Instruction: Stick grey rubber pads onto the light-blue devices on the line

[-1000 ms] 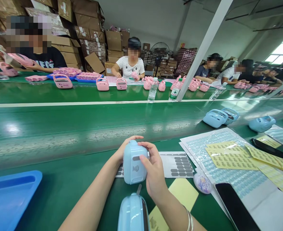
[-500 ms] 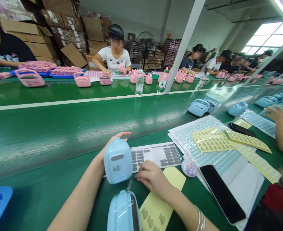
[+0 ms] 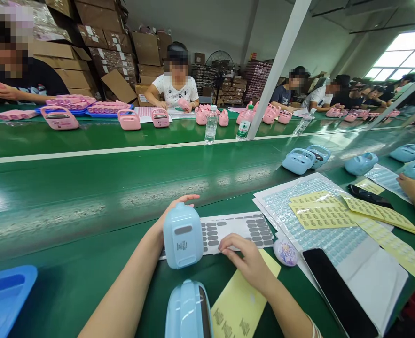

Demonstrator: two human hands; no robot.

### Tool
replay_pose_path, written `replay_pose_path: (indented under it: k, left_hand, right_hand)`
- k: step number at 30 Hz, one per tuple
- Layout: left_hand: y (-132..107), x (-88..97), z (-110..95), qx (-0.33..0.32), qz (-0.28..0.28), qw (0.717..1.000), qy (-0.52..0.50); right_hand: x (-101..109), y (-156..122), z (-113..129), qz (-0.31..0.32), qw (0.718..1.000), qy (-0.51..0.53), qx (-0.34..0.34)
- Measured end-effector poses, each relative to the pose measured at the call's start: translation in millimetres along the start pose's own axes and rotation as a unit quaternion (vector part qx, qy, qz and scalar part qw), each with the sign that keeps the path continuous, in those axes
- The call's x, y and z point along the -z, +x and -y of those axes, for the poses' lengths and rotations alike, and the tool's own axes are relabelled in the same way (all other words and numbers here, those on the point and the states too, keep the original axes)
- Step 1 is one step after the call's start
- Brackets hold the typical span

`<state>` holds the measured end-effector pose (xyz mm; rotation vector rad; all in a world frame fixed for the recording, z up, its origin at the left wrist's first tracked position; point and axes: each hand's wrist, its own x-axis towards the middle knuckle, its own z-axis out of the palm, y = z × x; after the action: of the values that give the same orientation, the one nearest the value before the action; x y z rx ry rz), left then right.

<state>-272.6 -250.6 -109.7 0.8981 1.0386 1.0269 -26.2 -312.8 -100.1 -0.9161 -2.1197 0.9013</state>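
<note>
My left hand (image 3: 181, 202) is behind a light blue plastic housing (image 3: 183, 237) and holds it up on end, fingers reaching past its top. The housing's face carries a grey oval patch and small printed text. My right hand (image 3: 244, 258) is at the near edge of a white sheet of grey oval labels (image 3: 237, 225), thumb and forefinger brought together; whatever is between them is too small to make out. Below, a second light blue housing (image 3: 186, 310) with a dark side panel stands beside a yellow sticker sheet (image 3: 240, 305), which lies partly under my right hand.
A round purple badge (image 3: 285, 252) and a black phone (image 3: 339, 291) lie to the right, near piled sticker sheets (image 3: 323, 209). A blue tray (image 3: 10, 291) is at left. Blue housings (image 3: 299, 160) stand further right. Across the belt, people handle pink housings (image 3: 129, 119) near bottles (image 3: 210, 124).
My right hand has moved right and up, away from the housing to the label sheet's edge. A small grey strip seen below the held housing no longer shows. The view has shifted slightly.
</note>
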Motion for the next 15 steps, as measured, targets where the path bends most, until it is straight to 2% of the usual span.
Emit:
replay_pose_path:
  k: [3, 7, 11, 15]
  left_hand:
    - [-1.7, -3.4, -3.2, 0.012, -0.006, 1.000, -0.003]
    - [-4.3, -8.5, -8.8, 0.014, -0.012, 1.000, 0.003]
    - [-5.9, -10.8, -10.0, 0.013, -0.015, 1.000, -0.007]
    - [-5.4, -10.4, -6.7, 0.006, -0.007, 1.000, -0.020]
  right_hand:
    - [8.5, 0.3, 15.9, -0.009, 0.999, 0.032, -0.037]
    - [3.8, 9.7, 50.2, -0.008, 0.996, 0.064, -0.058]
    - [-13.3, 14.3, 73.7, 0.002, 0.996, -0.011, -0.083]
    - [-30.6, 10.5, 76.9, 0.006, 0.992, -0.077, -0.102]
